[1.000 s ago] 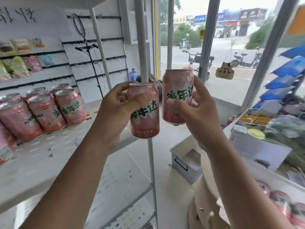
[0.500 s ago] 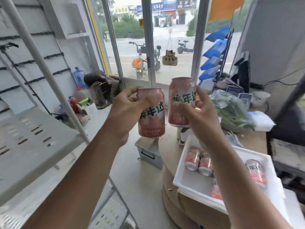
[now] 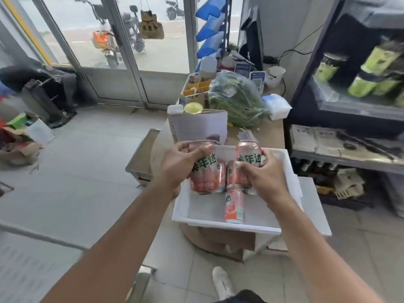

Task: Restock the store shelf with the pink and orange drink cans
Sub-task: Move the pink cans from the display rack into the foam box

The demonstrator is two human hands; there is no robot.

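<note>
My left hand [image 3: 178, 164] grips a pink drink can [image 3: 204, 174] with green lettering, held upright over a white tray [image 3: 196, 217]. My right hand [image 3: 262, 174] grips a second pink can [image 3: 248, 157] beside it. Both cans hover above the tray's far part. In the tray another pink and orange can [image 3: 234, 205] lies on its side, and two more cans [image 3: 225, 176] lie behind the held ones, partly hidden. The store shelf shows only as a blurred grey edge [image 3: 43, 238] at the lower left.
The tray rests on a small white table [image 3: 314, 206] over cardboard boxes. Behind it are a paper-covered box [image 3: 199, 125], a bag of greens [image 3: 238, 101] and a dark display cabinet [image 3: 349, 84]. A grey metal bin [image 3: 145, 156] stands on the tiled floor. My shoe [image 3: 222, 281] is below.
The view has swung right and down, from the shelf with its cans to the tray. Both hands, still holding their cans, have come down over the tray.
</note>
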